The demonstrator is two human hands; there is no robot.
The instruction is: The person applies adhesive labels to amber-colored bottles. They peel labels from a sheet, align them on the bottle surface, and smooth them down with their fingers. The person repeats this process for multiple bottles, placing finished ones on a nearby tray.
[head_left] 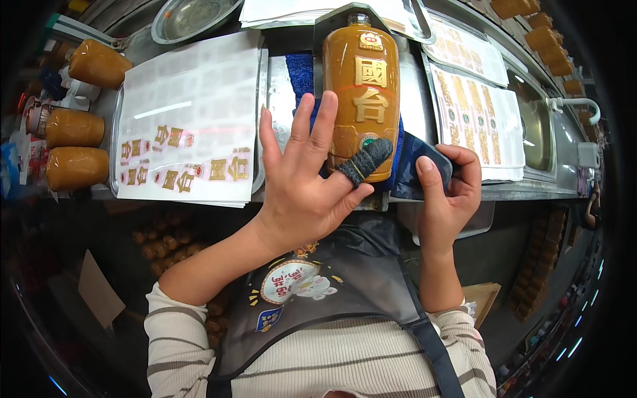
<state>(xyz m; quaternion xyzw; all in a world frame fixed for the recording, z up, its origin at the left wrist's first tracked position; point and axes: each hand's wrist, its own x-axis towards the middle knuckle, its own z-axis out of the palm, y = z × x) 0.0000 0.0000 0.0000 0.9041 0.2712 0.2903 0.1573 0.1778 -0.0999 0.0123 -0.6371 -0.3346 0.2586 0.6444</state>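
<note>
A caramel-brown bottle (365,73) lies on its back, its neck pointing away from me, with raised gold characters and a small round emblem on its front. My left hand (302,176) is open over the bottle's lower left side, fingers spread. Its index finger wears a dark grey knitted finger cover (366,161), which rests on or just above the bottle's lower end. To the right, my right hand (448,192) pinches a dark, glossy flat piece (413,162) between thumb and fingers, beside the bottle's base. What that piece is exactly, I cannot tell.
Left of the bottle, a sheet of gold character stickers (192,113) lies on a tray. Sticker strips (474,113) lie right, before a metal sink (534,126). Brown bottles (76,127) stand far left. A metal bowl (192,20) sits behind; a blue towel (300,73) lies under the bottle.
</note>
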